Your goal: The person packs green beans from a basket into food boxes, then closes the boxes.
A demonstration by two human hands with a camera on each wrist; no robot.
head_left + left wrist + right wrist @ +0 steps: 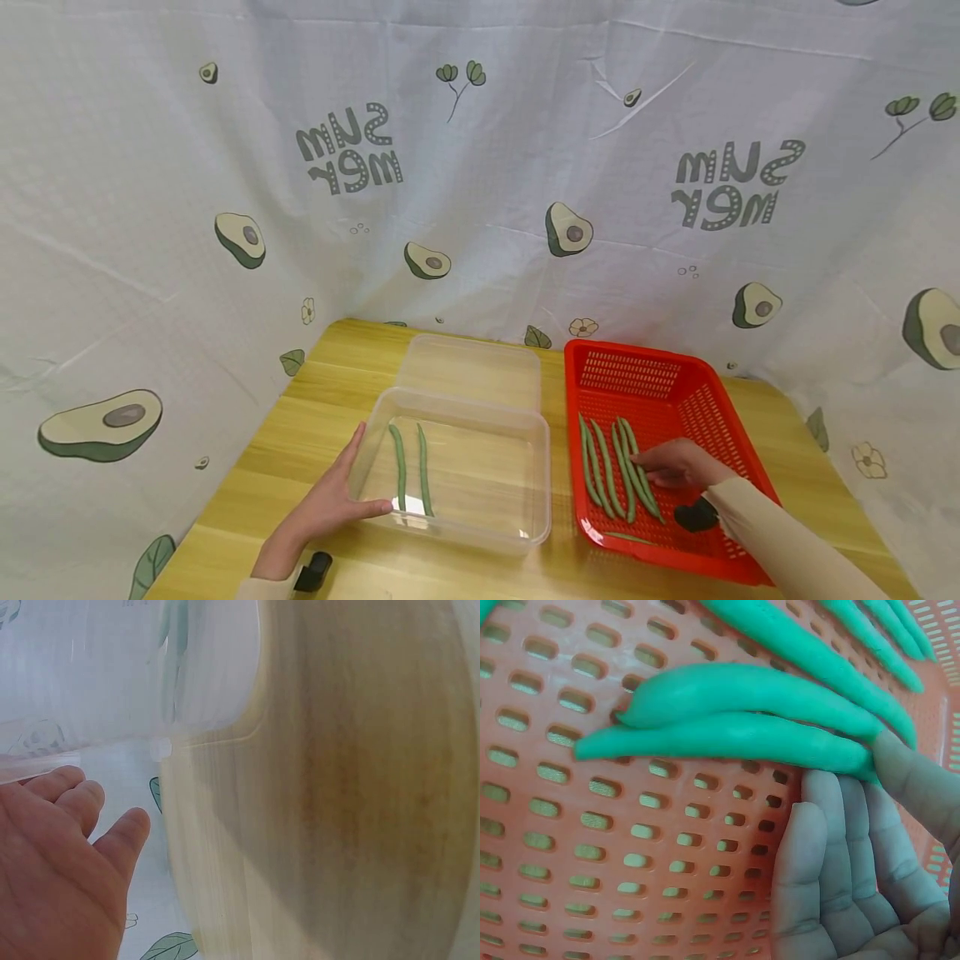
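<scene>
A clear plastic tub [525, 467] stands on the wooden table [300, 433], with two green beans [399, 467] lying side by side in its left part. My left hand [341, 493] rests open against the tub's left wall, thumb along the front rim; the left wrist view shows that hand [60, 862] beside the clear tub [127, 682]. A red slotted basket [675, 383] to the right holds several green beans [611, 471]. My right hand [671, 467] reaches into it. In the right wrist view one fingertip [904, 769] touches the end of a bean [727, 736]; the other fingers lie relaxed.
A clear lid or second tub [472, 371] lies behind the first one. A white cloth printed with avocados [480, 167] hangs close around the back and sides of the table. Bare wood [352, 795] shows left of the tub and along the front edge.
</scene>
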